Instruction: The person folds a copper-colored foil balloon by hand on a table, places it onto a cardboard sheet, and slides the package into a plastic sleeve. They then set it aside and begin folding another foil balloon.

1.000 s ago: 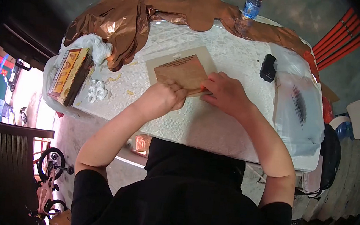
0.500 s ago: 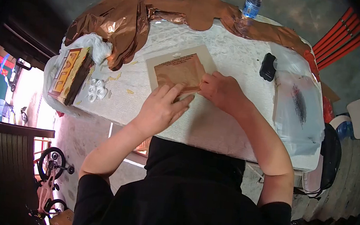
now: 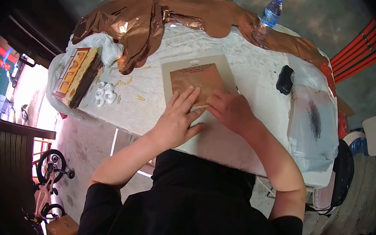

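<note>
A beige card (image 3: 174,68) lies on the white table (image 3: 247,69) with a square of copper foil (image 3: 198,77) on top of it. My left hand (image 3: 179,116) lies flat, fingers spread, with its fingertips pressing the near edge of the foil. My right hand (image 3: 229,110) rests beside it on the card's near right corner, fingers bent down onto the foil's edge. Neither hand lifts anything.
Crumpled copper foil sheeting (image 3: 162,11) covers the table's far side. A water bottle (image 3: 272,10) stands far right. A printed box (image 3: 75,76) and small white rolls (image 3: 103,94) lie at left. A black object (image 3: 285,79) and clear plastic bags (image 3: 312,122) sit at right.
My left hand went from a closed fist on the foil to an open palm pressed flat. My right hand slid slightly nearer. The view shifted a little.
</note>
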Action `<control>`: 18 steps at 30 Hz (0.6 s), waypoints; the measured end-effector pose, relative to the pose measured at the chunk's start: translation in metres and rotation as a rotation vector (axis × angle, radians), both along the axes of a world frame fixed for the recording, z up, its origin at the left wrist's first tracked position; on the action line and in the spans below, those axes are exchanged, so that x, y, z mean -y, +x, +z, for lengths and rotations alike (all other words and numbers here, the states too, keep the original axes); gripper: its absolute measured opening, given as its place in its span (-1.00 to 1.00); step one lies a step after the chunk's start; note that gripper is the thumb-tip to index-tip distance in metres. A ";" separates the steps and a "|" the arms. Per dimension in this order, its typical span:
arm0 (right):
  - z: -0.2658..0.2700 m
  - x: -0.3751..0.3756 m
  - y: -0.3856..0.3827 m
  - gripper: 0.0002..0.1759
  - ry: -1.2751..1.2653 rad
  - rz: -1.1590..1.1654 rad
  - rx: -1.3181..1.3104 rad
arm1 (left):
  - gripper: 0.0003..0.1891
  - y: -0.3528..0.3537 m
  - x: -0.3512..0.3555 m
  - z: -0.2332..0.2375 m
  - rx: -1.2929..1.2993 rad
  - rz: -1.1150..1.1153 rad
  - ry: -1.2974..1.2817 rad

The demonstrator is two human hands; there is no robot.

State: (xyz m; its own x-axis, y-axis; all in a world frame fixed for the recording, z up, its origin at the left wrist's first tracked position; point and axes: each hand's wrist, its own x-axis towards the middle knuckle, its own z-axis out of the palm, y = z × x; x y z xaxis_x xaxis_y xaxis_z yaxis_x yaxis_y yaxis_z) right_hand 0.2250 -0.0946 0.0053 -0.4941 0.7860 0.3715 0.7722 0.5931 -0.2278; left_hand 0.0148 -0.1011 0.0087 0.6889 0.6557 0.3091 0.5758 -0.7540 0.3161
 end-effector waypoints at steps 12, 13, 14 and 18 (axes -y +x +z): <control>0.003 -0.016 -0.014 -0.88 -0.177 -0.045 -0.162 | -0.53 -0.008 -0.007 0.000 -0.001 -0.092 -0.202; 0.003 -0.017 -0.014 -0.88 -0.197 -0.042 -0.209 | -0.54 -0.008 -0.007 0.000 0.009 -0.104 -0.213; 0.001 -0.018 -0.014 -0.88 -0.200 -0.036 -0.205 | -0.54 -0.007 -0.007 0.000 0.012 -0.098 -0.216; -0.010 -0.022 -0.022 -0.87 -0.212 -0.127 -0.140 | -0.57 -0.008 -0.008 0.000 0.012 -0.096 -0.188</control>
